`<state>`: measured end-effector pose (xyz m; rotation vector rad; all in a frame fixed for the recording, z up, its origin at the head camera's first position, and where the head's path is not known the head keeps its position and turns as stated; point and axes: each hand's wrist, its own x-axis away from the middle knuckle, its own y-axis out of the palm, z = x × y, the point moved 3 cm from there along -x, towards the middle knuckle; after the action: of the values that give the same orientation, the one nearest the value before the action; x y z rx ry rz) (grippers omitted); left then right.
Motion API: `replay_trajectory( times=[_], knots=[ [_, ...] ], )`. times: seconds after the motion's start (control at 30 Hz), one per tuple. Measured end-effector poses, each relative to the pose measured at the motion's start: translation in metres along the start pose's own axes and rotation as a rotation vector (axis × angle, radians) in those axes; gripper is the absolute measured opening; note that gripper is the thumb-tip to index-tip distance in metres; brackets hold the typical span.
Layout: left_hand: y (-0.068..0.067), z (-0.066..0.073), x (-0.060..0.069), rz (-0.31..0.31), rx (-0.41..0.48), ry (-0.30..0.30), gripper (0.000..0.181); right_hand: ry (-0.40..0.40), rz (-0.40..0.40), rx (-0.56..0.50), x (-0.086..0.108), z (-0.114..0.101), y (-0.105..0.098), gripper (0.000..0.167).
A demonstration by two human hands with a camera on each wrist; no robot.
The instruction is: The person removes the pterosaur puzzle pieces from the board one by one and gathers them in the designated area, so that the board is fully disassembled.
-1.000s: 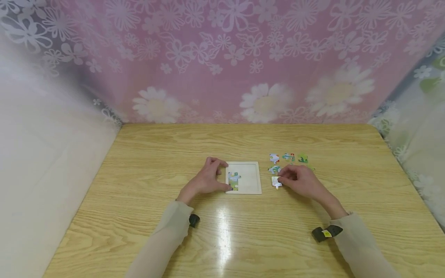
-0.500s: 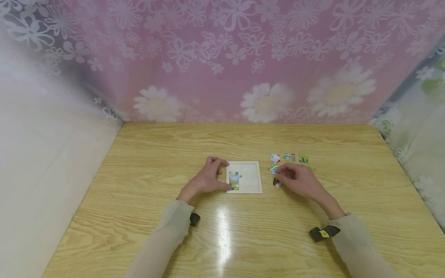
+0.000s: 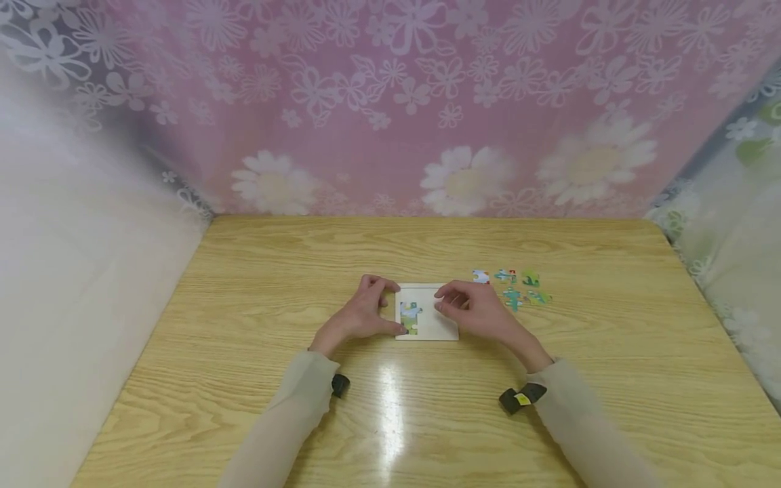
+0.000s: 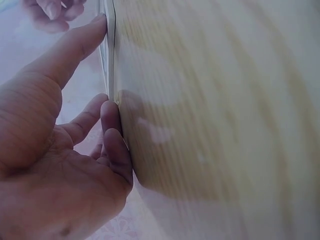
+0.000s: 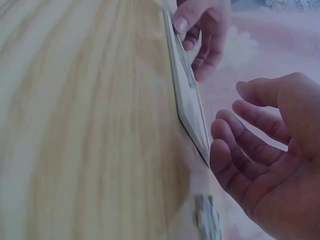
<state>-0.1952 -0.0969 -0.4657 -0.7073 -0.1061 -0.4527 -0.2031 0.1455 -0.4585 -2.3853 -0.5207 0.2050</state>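
Observation:
At the middle of the table lies a shallow white puzzle tray [image 3: 438,328]. Joined jigsaw pieces [image 3: 409,318] fill part of its left side. My left hand [image 3: 366,313] holds the tray's left side, thumb at the near corner and fingers at the far corner. Over the tray's right side hovers my right hand [image 3: 478,310], its fingers loosely bent. In the right wrist view its thumb and fingertips [image 5: 242,89] stand apart, and no piece shows between them. Loose jigsaw pieces [image 3: 512,298] lie right of the tray; my right hand may hide others.
The wooden table [image 3: 274,271] reaches back to a pink flowered curtain [image 3: 366,135]. Pale cloth [image 3: 91,271] hangs along the left side and flowered cloth [image 3: 732,237] along the right. A dark wrist camera [image 3: 523,398] sits at the right cuff, another [image 3: 340,385] at the left.
My right hand was pinching and tilting the nearest loose piece; it has moved left over the tray, and that piece is no longer visible. The left hand has stayed put.

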Motion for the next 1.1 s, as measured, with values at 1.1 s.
replay_trajectory(
  times=[1.1],
  knots=[
    [-0.001, 0.003, -0.001, -0.003, -0.006, -0.022, 0.080, -0.017, -0.122, 0.132, -0.030, -0.020, 0.031, 0.014]
  ],
)
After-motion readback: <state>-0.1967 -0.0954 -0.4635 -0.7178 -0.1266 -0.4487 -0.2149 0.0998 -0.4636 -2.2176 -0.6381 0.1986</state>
